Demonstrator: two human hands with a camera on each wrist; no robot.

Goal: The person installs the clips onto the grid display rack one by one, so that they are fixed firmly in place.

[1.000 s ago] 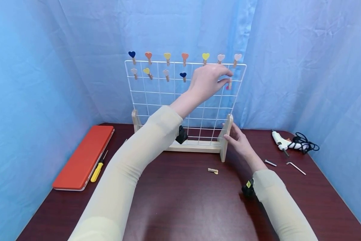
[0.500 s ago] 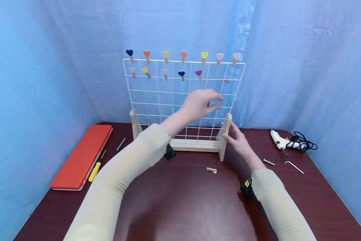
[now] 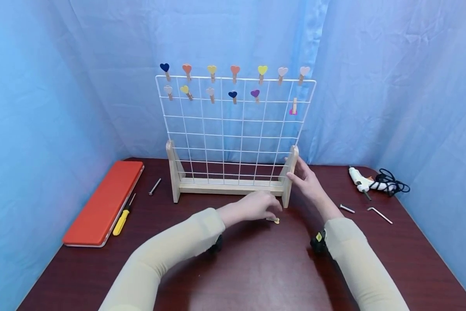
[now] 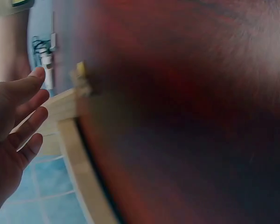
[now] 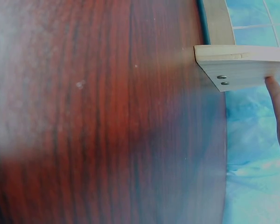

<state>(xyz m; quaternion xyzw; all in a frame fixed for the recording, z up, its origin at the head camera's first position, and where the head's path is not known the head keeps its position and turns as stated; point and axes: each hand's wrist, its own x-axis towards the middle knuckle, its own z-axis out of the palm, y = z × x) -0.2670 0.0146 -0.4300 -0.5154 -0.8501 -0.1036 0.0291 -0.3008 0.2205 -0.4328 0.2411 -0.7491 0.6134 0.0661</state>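
Note:
In the head view my left hand [image 3: 258, 206] reaches down over a small wooden clothespin with a yellow heart [image 3: 276, 220] lying on the table. Its fingers are loosely bent and hold nothing; in the left wrist view the clothespin [image 4: 82, 80] lies beyond the fingertips. My right hand [image 3: 308, 183] grips the right wooden leg [image 3: 291, 172] of a white wire grid rack [image 3: 233, 119], thumb in front and fingers behind. Heart clothespins line the top wire and the second wire. One with a pink heart [image 3: 293, 111] hangs heart-down at the right of the second wire.
Left on the table are a red case [image 3: 104, 203], a yellow-handled screwdriver [image 3: 122, 220] and a bolt [image 3: 154, 186]. A white glue gun [image 3: 367, 181] with a black cord, another bolt [image 3: 347, 208] and a hex key [image 3: 380, 215] lie right. Blue curtains surround the table.
My left hand has let go of the pink-heart clothespin on the grid and come down to the table. That clothespin swung and now hangs straight. My right hand stays on the rack's leg.

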